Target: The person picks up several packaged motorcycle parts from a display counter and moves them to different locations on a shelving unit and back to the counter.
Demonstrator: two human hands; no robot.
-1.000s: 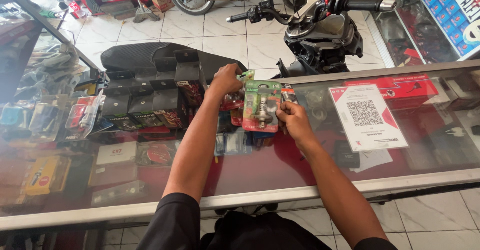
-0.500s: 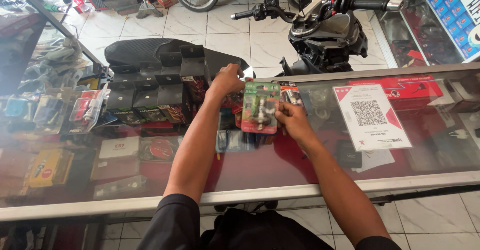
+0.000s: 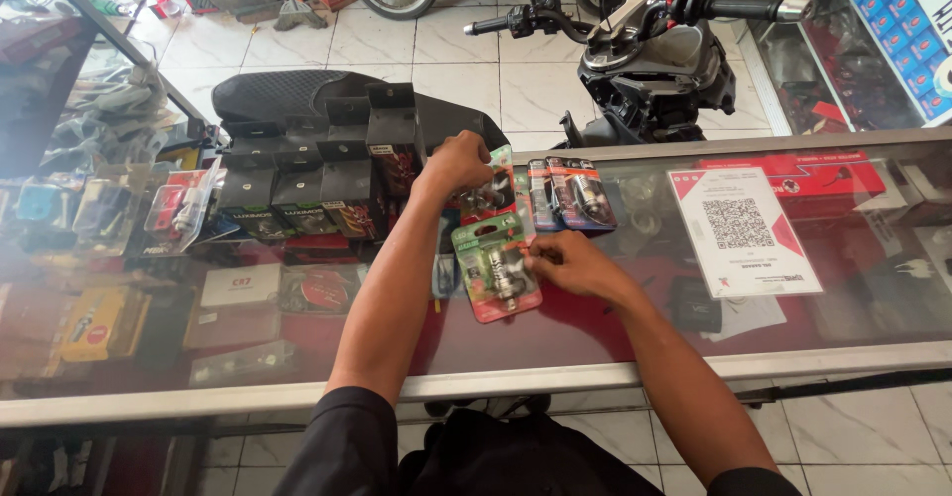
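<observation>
A flat green-and-pink blister pack with a bulb sealed under clear plastic (image 3: 498, 266) lies tilted on the glass top of the display counter (image 3: 555, 342), pinched only at its right edge by the fingertips of the right hand (image 3: 567, 261), so nearly all of the card sits to the left of that grip. It could be judged that so shallow a hold on slick plastic may let the pack slide or pivot on the smooth glass. The left hand (image 3: 458, 162) is closed on a second clear bulb pack (image 3: 493, 188), raised just behind the first (only part of it is seen); this could be knocked against the orange-and-clear packs (image 3: 572, 192) lying just beside it.
</observation>
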